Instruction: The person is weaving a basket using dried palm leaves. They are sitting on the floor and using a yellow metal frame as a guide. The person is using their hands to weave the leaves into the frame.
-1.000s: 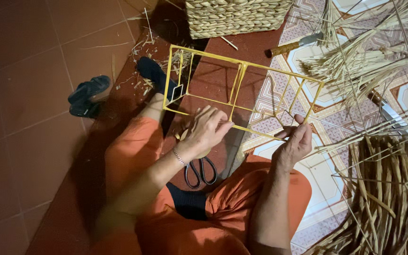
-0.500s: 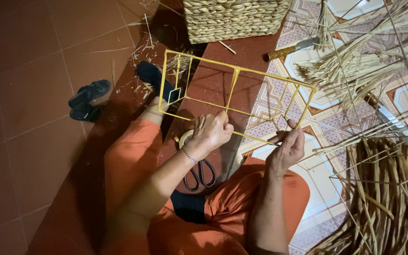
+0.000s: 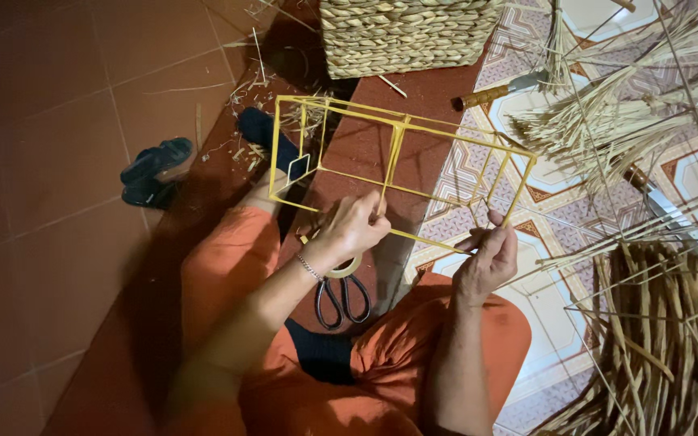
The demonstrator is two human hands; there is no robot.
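While both hands hold it, the yellow wire frame [image 3: 401,157] sits above the person's lap, over the red floor [image 3: 66,153] and patterned mat [image 3: 543,291]. Frame is a box-shaped skeleton of thin yellow rods, open on all sides, with an upright divider near its middle. Long axis runs left to right across the view, right end tilted slightly down and toward the mat. Left hand [image 3: 353,230] is closed around the near bottom rod. Right hand [image 3: 488,257] pinches the same rod near its right end, fingers narrow. Black scissors [image 3: 341,299] and a tape roll [image 3: 341,266] lie under the left hand. Woven basket [image 3: 405,32] stands beyond the frame; dried reeds [image 3: 664,339] piled at right.
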